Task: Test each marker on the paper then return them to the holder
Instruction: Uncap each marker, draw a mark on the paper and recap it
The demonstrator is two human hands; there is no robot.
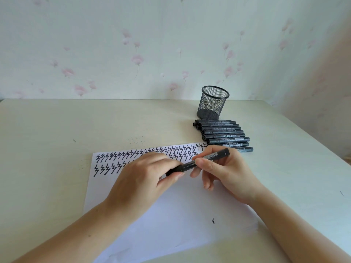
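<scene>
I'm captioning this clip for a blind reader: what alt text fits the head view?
Two hands hold one black marker above a sheet of paper, the left hand at its cap end, the right hand on the barrel. Zigzag test marks line the paper's top; more markers lie beside an empty mesh holder.

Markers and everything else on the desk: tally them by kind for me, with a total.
Black markers lying in the row: 9
Black marker held in both hands: 1
Black wire-mesh pen holder: 1
White paper sheet with black zigzag marks: 1
Total: 12
</scene>
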